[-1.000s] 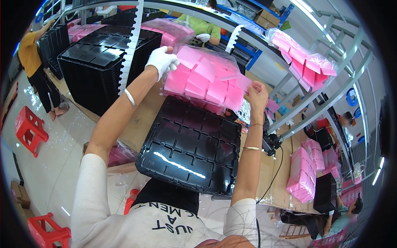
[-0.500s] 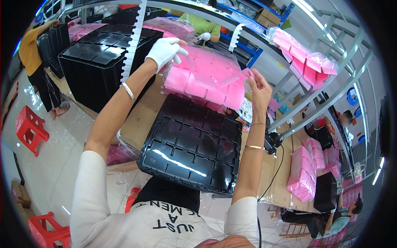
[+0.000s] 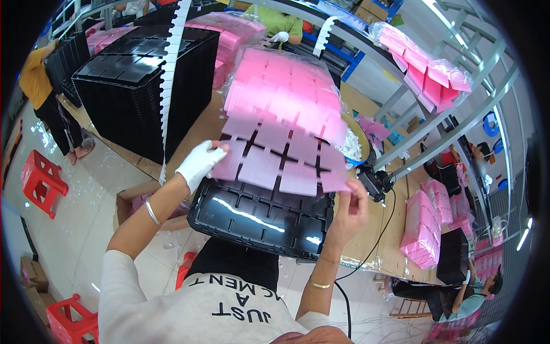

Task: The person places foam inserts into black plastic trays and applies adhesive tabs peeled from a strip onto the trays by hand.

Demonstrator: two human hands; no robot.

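Note:
A thin, see-through pink sheet (image 3: 299, 179), cut into joined rectangles with cross-shaped gaps, hangs spread over the far half of a black plastic tray (image 3: 252, 221) in front of me. My left hand (image 3: 200, 163), in a white glove, pinches the sheet's left edge. Bare, with a bangle at the wrist, my right hand (image 3: 351, 207) grips the near right corner between thumb and fingers. Just beyond the tray lies a stack of similar pink sheets (image 3: 281, 80) in clear plastic film. Whether the sheet touches the tray I cannot tell.
A tall stack of black trays (image 3: 137, 97) stands at the left behind a notched white strip (image 3: 170, 74). A basin of white bits (image 3: 356, 146) and a dark device with a cable (image 3: 375, 182) sit at the right. Red stools (image 3: 43, 183) are on the floor; co-workers are around.
Both hands have come down and nearer from the pink stack, bringing one sheet over the black tray. My left hand has closed on the sheet's left edge.

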